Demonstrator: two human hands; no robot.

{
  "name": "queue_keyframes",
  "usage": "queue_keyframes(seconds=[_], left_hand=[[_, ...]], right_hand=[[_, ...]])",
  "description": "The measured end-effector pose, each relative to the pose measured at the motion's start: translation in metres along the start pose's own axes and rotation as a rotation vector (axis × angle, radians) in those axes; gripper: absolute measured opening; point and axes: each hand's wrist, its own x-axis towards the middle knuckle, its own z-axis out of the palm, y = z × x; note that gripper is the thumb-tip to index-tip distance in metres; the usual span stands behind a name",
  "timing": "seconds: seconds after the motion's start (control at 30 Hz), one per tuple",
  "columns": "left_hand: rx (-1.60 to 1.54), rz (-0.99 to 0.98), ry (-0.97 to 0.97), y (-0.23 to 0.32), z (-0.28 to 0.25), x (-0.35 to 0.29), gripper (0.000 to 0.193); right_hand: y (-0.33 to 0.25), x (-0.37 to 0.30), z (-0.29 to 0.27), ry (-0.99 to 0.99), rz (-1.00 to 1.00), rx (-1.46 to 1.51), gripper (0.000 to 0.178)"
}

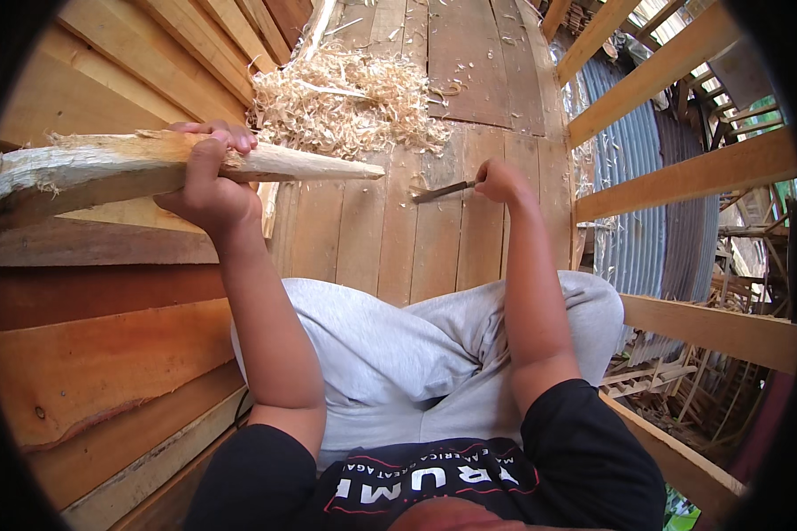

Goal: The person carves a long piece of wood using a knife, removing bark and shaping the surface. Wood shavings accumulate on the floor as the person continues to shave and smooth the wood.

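Observation:
My left hand [211,181] is wrapped round a long piece of pale wood [301,164]. The wood tapers to a roughly cut point on the right, and its thick end at the left still has a rough, splintery surface. In my right hand [502,181], closed in a fist, is a dark-bladed knife [447,191]; its grip is hidden by the fingers. The blade reaches left, a little below the wood's point and apart from it. Both arms stretch forward over my crossed legs in grey trousers [398,345].
A heap of curled wood shavings [354,97] lies on the plank floor [483,239] ahead. Stacked boards [106,372] line the left side. Wooden rails [682,181] run along the right, with corrugated metal sheets [633,177] beyond and below them.

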Motion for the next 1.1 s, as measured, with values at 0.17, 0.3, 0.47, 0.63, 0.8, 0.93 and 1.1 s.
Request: queue_keyframes(seconds=[0.17, 0.3, 0.47, 0.63, 0.8, 0.93, 1.1], left_hand=[[0.007, -0.005, 0.009, 0.003, -0.002, 0.0, 0.021], [-0.002, -0.017, -0.001, 0.008, -0.005, 0.002, 0.02], [-0.053, -0.01, -0.014, 0.018, -0.001, 0.004, 0.019], [-0.063, 0.002, -0.021, 0.027, -0.001, 0.002, 0.019], [-0.055, 0.023, -0.004, 0.03, -0.004, 0.005, 0.019], [-0.043, 0.027, -0.003, 0.037, -0.009, 0.006, 0.02], [-0.04, 0.025, -0.005, 0.037, -0.008, 0.006, 0.02]], right_hand=[[-0.002, 0.0, -0.01, 0.117, -0.032, 0.226, 0.025], [-0.019, -0.017, -0.011, -0.363, -0.181, -0.136, 0.027], [-0.023, -0.006, 0.003, 0.094, -0.055, 0.123, 0.027], [-0.023, -0.003, -0.007, -0.045, -0.172, 0.141, 0.023], [-0.023, 0.004, 0.014, 0.01, -0.214, 0.17, 0.021], [-0.029, 0.006, 0.0, 0.294, -0.152, 0.317, 0.023], [-0.058, -0.005, 0.027, -0.198, -0.472, 0.249, 0.023]])
